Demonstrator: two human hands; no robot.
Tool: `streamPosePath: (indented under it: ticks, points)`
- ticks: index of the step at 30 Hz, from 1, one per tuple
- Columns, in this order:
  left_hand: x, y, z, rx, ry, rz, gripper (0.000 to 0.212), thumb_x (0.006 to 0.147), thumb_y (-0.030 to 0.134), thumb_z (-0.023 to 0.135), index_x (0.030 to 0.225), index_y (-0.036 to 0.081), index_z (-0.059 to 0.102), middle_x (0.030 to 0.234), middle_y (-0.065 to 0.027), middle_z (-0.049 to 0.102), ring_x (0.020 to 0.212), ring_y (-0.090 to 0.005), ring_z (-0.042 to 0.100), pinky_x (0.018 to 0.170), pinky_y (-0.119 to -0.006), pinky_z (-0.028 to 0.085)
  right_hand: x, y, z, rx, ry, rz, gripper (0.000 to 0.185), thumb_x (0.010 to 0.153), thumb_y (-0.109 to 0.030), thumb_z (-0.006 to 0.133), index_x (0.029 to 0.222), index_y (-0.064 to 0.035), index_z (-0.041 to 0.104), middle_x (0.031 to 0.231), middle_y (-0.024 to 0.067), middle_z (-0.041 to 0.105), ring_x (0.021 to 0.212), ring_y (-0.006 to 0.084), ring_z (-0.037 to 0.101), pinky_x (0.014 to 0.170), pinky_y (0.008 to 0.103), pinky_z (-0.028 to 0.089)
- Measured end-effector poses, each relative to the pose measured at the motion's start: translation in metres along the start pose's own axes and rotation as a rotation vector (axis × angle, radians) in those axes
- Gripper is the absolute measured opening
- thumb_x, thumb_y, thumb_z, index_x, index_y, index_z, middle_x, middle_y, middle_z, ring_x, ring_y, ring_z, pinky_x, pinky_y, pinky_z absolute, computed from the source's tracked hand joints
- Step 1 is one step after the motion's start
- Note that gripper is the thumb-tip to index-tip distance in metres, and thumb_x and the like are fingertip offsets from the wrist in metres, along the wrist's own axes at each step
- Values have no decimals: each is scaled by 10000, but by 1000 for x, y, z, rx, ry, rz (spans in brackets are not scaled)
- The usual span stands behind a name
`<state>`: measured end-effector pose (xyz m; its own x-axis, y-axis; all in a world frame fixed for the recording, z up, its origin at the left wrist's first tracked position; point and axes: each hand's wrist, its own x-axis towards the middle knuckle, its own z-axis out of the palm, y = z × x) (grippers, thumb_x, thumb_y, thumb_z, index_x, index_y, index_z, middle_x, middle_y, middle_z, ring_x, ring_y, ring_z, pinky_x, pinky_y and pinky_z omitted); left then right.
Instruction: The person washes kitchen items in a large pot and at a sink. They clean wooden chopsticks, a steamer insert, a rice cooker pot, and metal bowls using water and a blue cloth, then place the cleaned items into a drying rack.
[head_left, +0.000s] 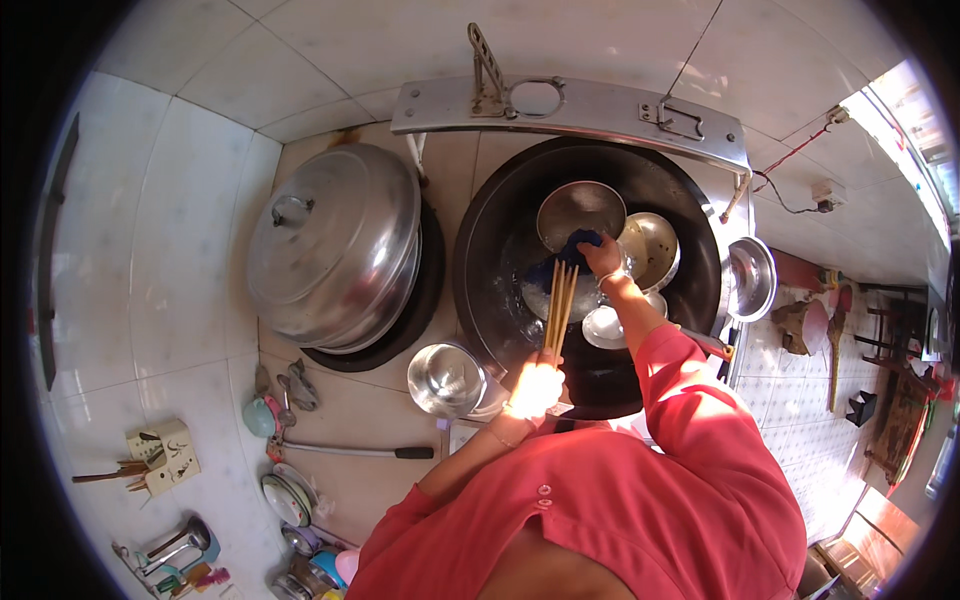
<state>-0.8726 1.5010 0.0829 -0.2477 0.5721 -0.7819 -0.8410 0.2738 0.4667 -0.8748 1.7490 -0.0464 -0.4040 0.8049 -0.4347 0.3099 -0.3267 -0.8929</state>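
A bundle of chopsticks (559, 311) is gripped in my left hand (538, 386), its tips pointing away from me over a large dark wok (491, 217). My right hand (602, 257) reaches into the wok and holds a dark blue cloth (576, 251), part of which trails into the water. A metal bowl (581, 214) lies beyond the cloth. To its right, a second bowl (660, 251) rests tilted, with bits of something inside. Near my right forearm sits a small white bowl (604, 327). A long handle (706, 343) sticks out past the wok's right rim, partly behind my sleeve.
Left of the wok stands a big pot with a domed metal lid (341, 240). A metal pot (447, 380) is near my left forearm. Behind the wok runs a raised metal shelf (600, 109). One metal basin (750, 279) stands at the right edge. A chopstick holder (169, 456) hangs on the left wall.
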Motion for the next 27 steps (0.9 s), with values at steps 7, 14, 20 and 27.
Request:
streamPosePath:
  ticks: [7, 14, 20, 27]
  points:
    - [8, 26, -4, -36, 67, 56, 178, 909, 204, 535, 1021, 68, 510, 792, -29, 513, 678, -99, 513, 520, -232, 449, -65, 34, 26, -1155, -244, -718, 342, 669, -88, 614, 1010, -82, 579, 1202, 200, 523, 1100, 363, 508, 901, 394, 445]
    - [44, 19, -16, 75, 150, 77, 160, 898, 121, 521, 978, 80, 389, 784, -42, 467, 547, -74, 439, 387, -195, 352, -68, -10, -25, -73, -335, 202, 236, 781, -129, 677, 975, -5, 622, 824, 35, 632, 709, 112, 581, 638, 245, 478]
    - [48, 14, 11, 209, 147, 39, 118, 930, 204, 449, 914, 90, 422, 747, -37, 462, 494, -76, 437, 348, -204, 323, -165, -51, -15, 513, -561, 410, 232, 779, -56, 664, 989, -92, 572, 880, 27, 617, 727, 145, 582, 638, 307, 487]
    - [3, 8, 14, -58, -74, -32, 46, 908, 144, 440, 888, 110, 417, 649, -21, 437, 398, -79, 356, 321, -220, 245, -92, -11, 27, 492, -195, 191, 294, 690, 83, 600, 957, -23, 540, 814, 132, 589, 662, 262, 598, 534, 391, 543]
